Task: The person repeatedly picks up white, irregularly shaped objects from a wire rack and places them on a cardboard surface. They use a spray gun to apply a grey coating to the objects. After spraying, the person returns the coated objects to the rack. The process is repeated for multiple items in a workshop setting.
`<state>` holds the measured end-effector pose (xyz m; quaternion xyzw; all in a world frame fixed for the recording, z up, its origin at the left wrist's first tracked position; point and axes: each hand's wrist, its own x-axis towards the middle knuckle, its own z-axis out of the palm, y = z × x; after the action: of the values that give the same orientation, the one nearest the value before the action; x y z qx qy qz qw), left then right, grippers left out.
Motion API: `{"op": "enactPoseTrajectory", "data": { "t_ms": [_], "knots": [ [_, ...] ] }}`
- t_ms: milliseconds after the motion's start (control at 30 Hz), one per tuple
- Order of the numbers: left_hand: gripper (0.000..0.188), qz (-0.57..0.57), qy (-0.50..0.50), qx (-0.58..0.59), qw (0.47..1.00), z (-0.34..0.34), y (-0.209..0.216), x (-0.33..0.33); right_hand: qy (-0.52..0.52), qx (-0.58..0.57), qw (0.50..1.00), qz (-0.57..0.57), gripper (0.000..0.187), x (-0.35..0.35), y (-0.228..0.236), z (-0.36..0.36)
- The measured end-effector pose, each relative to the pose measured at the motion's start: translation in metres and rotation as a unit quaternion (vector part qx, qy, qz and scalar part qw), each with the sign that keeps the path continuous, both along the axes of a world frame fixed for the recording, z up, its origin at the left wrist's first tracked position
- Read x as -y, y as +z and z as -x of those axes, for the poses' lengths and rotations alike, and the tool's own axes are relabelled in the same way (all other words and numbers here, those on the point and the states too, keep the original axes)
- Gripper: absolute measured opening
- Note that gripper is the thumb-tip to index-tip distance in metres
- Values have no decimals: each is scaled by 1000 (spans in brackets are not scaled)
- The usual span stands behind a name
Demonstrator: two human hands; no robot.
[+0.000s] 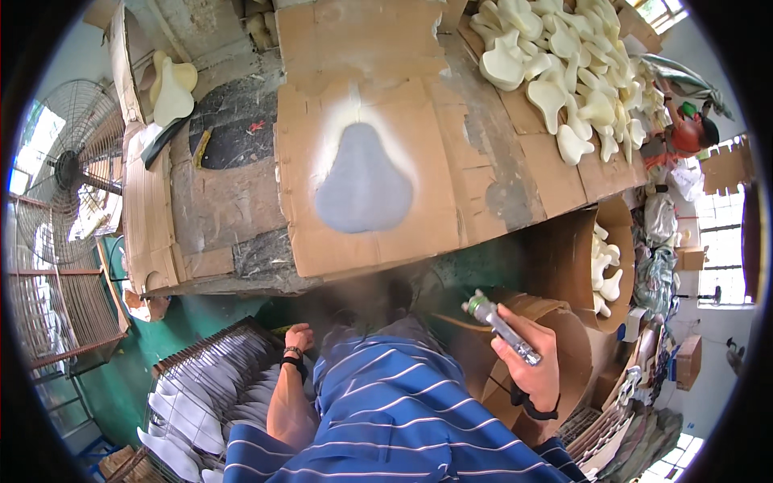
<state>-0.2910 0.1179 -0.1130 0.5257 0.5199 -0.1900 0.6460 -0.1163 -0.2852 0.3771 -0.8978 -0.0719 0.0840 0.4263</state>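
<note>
My right hand (531,350) is wrapped round a spray gun (503,328) with a silvery body and a green part near its tip. It is held in front of the table's near edge, pointing up and left. My left hand (299,337) hangs below that edge with its fingers curled; whether anything is in them I cannot make out. On the cardboard (322,48) in the middle of the table lies a grey, bicycle-saddle-shaped piece (364,181), narrow end away from me. Pale overspray rings its upper part.
Cream foam saddle pads (576,64) are heaped at the table's far right. Two more pads (173,90) lie far left. A wire rack of white saddle shapes (185,402) stands lower left, a cardboard drum (564,258) holding pads at right, and a large fan (68,169) at far left.
</note>
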Motion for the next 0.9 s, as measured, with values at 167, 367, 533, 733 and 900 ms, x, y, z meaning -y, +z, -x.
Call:
{"op": "enactPoseTrajectory", "data": {
  "t_ms": [167,367,533,733,900],
  "knots": [
    [36,-74,-89,99,988,-48,43,-11,31,-20,999,-35,48,-28,5,8],
    [25,-102,-114,263,953,-139,73,-4,-15,1,1000,7,49,-34,9,24],
    [10,-339,-214,293,868,-237,91,20,-105,28,993,50,51,-41,10,32],
    [22,-483,-207,228,820,-300,98,56,53,3,998,-16,45,-34,17,3],
    [29,-509,-225,149,817,-314,111,69,-7,72,997,-32,47,-13,2,-23]
  ]
}}
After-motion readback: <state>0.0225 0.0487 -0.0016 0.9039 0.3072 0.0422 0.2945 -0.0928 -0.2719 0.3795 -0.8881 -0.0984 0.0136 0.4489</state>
